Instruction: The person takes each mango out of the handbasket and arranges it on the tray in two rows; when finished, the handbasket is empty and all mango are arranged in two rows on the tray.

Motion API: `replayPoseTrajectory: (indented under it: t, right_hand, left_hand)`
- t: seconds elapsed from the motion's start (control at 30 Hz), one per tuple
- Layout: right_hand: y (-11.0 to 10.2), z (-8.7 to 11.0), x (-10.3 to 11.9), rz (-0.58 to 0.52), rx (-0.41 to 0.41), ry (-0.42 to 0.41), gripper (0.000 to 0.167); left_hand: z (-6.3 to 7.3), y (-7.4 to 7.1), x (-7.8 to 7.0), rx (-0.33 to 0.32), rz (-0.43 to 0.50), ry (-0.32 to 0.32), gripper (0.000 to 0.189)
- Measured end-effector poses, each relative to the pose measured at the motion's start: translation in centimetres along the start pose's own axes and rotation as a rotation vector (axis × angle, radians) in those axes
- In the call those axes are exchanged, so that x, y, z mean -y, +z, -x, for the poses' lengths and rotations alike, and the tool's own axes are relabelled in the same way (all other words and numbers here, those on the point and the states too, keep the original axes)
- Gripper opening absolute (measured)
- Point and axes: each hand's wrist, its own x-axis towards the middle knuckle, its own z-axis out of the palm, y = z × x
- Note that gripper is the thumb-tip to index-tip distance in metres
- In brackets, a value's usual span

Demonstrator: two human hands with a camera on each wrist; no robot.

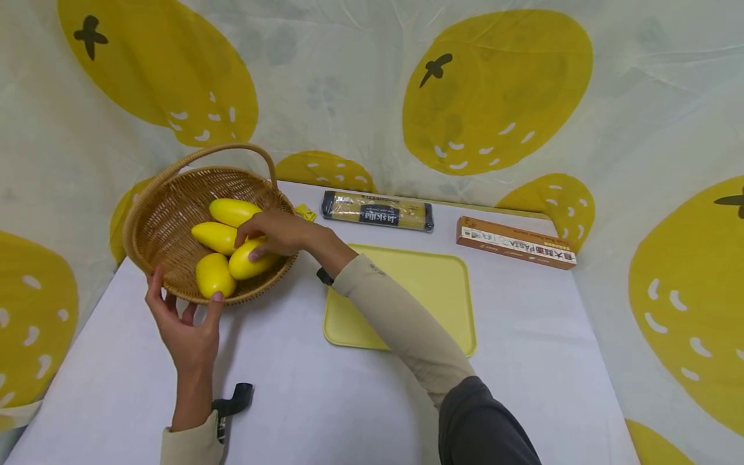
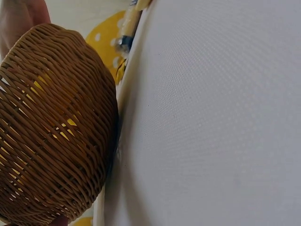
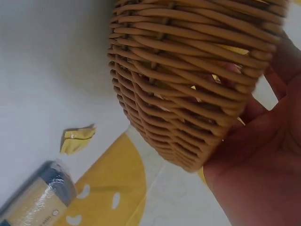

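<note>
A brown wicker basket (image 1: pixel 165 223) with an arched handle tilts toward me at the left of the table. My left hand (image 1: pixel 188 329) holds its near rim, thumb on the edge and fingers spread beneath. Several smooth yellow mangoes lie inside. My right hand (image 1: pixel 281 232) reaches in over the right rim and grips the rightmost mango (image 1: pixel 247 261), its thumb on the near side. Another mango (image 1: pixel 215 276) lies left of that one, and two more are behind. In the right wrist view the basket's weave (image 3: pixel 183 70) hides most of the fingers.
A pale yellow tray (image 1: pixel 447 284) lies mid-table, partly under my right forearm. Behind it are a spaghetti packet (image 1: pixel 378 212) and, to the right, a brown pasta box (image 1: pixel 514 242). A small yellow wrapper (image 1: pixel 305 212) sits beside the basket. A fruit-print curtain (image 1: pixel 349 84) stands behind.
</note>
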Motion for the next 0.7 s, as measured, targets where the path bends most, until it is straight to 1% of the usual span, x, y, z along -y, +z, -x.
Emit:
replayPoseTrajectory:
  t: [0.1, 0.37, 0.5, 0.7]
  right_hand:
    - [-0.1, 0.4, -0.2, -0.04, -0.044, -0.013, 0.037]
    - [-0.3, 1.9, -0.4, -0.217, -0.153, -0.033, 0.038]
    - [-0.7, 2.8, -0.2, -0.263, -0.199, -0.057, 0.039]
    - [-1.5, 4.4, 0.4, -0.327, -0.257, -0.052, 0.041]
  left_hand:
    - [0.0, 0.0, 0.0, 0.0, -0.003, 0.0, 0.093]
    - [0.1, 0.0, -0.1, 0.008, -0.029, 0.002, 0.092]
    - [0.1, 0.0, -0.1, 0.011, -0.032, 0.006, 0.092]
    - [0.0, -0.1, -0.2, 0.013, -0.023, 0.014, 0.092]
